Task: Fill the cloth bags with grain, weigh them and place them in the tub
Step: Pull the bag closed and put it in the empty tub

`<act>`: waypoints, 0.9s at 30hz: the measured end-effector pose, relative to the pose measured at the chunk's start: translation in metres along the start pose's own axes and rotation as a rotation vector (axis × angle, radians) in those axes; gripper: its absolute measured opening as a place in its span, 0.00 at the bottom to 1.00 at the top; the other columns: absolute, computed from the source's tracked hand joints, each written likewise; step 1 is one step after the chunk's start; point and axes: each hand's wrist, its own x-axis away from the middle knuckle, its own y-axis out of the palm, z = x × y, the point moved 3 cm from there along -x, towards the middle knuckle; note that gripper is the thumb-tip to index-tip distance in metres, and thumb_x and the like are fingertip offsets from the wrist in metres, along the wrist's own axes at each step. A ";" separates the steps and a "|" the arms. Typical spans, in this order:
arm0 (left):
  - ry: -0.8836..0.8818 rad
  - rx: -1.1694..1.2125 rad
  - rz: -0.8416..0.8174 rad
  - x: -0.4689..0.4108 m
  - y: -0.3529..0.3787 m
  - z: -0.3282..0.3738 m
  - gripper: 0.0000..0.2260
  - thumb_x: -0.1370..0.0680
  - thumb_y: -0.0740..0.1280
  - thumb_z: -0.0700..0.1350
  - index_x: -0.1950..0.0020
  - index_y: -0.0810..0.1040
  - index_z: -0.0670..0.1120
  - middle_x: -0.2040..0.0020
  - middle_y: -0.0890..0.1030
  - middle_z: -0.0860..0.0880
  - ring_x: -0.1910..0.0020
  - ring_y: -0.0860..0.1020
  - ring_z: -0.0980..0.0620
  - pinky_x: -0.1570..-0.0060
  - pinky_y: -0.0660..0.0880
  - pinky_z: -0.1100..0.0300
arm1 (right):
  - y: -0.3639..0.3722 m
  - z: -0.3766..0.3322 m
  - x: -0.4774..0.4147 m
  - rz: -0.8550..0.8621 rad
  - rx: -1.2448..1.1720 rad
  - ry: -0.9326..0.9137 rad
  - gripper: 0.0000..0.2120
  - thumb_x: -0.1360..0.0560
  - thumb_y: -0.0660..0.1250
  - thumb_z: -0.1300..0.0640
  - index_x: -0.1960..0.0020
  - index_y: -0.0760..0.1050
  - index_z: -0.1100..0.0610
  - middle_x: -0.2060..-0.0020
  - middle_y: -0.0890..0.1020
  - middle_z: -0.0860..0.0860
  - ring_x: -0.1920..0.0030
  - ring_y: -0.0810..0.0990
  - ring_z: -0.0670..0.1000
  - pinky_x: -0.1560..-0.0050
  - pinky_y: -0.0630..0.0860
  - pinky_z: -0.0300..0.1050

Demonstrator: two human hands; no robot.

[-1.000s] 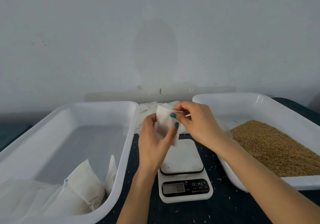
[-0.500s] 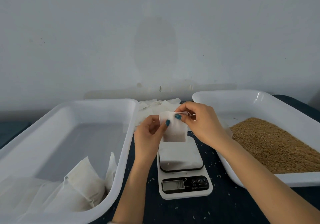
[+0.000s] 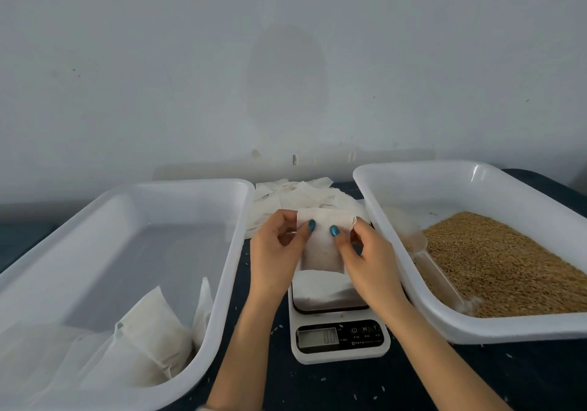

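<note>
An empty white cloth bag (image 3: pixel 322 248) hangs flat above the kitchen scale (image 3: pixel 336 325). My left hand (image 3: pixel 279 255) pinches its top left edge and my right hand (image 3: pixel 365 258) pinches its top right edge, both thumbs on the front. To the right, a white tub (image 3: pixel 413 286) holds brown grain (image 3: pixel 495 261) with a clear scoop (image 3: pixel 425 252) lying in it. The white tub (image 3: pixel 222 283) on the left holds several filled cloth bags (image 3: pixel 149 344) at its near end.
A pile of empty cloth bags (image 3: pixel 292 198) lies behind the scale, between the two tubs. Stray grains dot the dark table (image 3: pixel 349 385). A pale wall stands close behind everything.
The bag has been turned and spread flat between both hands. My right hand has shifted from the bag's top corner to its right edge, and both hands have dropped slightly towards the scale.
</note>
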 end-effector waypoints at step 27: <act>-0.070 -0.174 -0.031 0.000 0.001 -0.032 0.11 0.17 0.61 0.48 0.37 0.76 0.47 0.50 0.82 0.53 0.51 0.81 0.57 0.64 0.75 0.73 | 0.006 0.046 0.013 -0.095 -0.231 0.072 0.26 0.20 0.53 0.38 0.49 0.76 0.60 0.58 0.80 0.63 0.54 0.79 0.60 0.51 0.77 0.59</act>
